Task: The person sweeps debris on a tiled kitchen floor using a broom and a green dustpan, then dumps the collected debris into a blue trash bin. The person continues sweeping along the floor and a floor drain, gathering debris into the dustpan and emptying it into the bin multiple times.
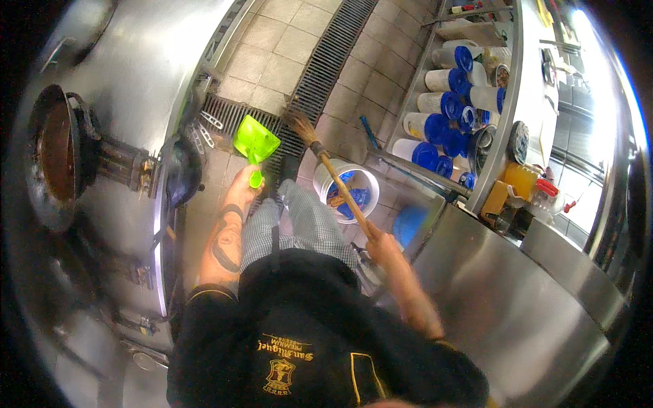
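My left hand (247, 184) is closed on the handle of a lime-green plastic dustpan (256, 138), whose pan is held over a floor drain grate (234, 113). With my right hand (380, 245) I grip the wooden handle of a short straw broom (339, 184). The broom's bristles point away from me, over the long drain grate (326, 66). Between the broom handle and my right leg stands a white plastic bucket (375, 186) with blue plastic and other scraps inside. Dustpan and broom bristles are apart.
On the left is a steel cooking range (137, 56) with a wok (58, 158) and burner knobs. A low shelf of white tubs with blue lids (428, 155) and a steel cabinet (490, 275) stand on the right. A blurred blue container (410, 224) sits below the cabinet's edge.
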The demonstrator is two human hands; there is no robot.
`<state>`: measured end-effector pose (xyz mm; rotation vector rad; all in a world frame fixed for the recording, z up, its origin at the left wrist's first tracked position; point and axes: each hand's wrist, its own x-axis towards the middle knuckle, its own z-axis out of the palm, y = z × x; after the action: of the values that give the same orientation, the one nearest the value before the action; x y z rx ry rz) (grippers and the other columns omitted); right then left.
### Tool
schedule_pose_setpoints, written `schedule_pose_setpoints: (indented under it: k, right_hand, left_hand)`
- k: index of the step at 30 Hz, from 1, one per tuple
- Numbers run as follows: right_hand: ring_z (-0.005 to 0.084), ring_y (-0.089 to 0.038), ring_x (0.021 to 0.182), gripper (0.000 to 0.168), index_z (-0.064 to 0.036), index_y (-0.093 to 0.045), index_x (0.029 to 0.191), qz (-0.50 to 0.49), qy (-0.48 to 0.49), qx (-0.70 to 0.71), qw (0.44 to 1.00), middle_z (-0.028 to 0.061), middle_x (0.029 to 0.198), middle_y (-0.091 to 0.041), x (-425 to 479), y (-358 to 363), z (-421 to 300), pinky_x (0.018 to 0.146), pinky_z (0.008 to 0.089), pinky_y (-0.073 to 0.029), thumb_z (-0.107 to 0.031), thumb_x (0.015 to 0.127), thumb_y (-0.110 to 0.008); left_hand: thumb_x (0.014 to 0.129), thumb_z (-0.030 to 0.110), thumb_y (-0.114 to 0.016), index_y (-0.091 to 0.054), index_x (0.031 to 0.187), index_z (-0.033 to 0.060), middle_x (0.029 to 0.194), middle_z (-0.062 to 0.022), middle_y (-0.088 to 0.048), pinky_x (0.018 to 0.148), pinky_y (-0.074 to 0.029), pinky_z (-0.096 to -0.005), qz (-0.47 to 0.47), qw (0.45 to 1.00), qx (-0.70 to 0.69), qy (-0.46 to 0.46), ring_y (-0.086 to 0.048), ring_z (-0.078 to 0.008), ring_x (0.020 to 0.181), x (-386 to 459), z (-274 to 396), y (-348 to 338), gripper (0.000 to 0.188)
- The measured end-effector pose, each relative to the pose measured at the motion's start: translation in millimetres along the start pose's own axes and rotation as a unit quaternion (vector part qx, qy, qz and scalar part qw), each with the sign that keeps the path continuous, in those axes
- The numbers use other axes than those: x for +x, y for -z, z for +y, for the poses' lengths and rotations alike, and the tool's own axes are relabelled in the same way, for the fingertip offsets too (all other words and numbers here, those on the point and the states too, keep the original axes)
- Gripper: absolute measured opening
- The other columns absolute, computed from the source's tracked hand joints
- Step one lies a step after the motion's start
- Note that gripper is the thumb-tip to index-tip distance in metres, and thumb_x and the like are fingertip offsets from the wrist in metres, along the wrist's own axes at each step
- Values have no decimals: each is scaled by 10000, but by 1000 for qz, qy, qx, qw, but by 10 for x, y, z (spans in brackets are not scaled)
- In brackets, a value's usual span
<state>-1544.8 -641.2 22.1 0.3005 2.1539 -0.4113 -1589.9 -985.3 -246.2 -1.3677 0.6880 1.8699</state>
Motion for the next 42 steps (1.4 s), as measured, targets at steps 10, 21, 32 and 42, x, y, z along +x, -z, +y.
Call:
schedule_pose_setpoints:
  k: [10, 21, 32, 42]
  right_hand:
    - [426, -631, 817, 486, -142, -479, 1332, 189, 16, -28, 981, 264, 917, -634, 1080, 5, 209, 706, 487, -508, -137, 847, -514]
    - [449, -620, 838, 562, -127, -446, 1340, 19, 34, -61, 997, 293, 900, -625, 292, -641, 280, 737, 518, -502, -23, 789, -479]
    - [414, -637, 845, 622, -133, -407, 1380, 142, 11, -38, 989, 259, 892, -643, 317, -486, 637, 741, 478, -512, -8, 777, -495]
    - [440, -613, 899, 579, -111, -422, 1367, -15, -9, 8, 1000, 284, 954, -624, -417, -1004, 488, 773, 485, -494, -113, 805, -559]
  left_hand:
    - [834, 275, -563, -493, 958, 86, 670, -97, -565, 419, -424, -287, -15, 999, 36, 13, -541, -199, 509, -148, -369, -24, 237]
    - [828, 279, -586, -478, 945, 85, 715, -94, -576, 429, -468, -256, -9, 1000, 2, -2, -554, -170, 547, 194, -629, -396, 251]
    - [844, 248, -564, -456, 1009, 58, 703, -100, -563, 445, -483, -276, -42, 999, -9, 23, -570, -196, 559, 208, -539, -176, 274]
    - [822, 274, -600, -481, 954, 69, 705, -97, -574, 432, -482, -260, -34, 999, -25, 14, -569, -185, 561, 293, -647, -158, 271]
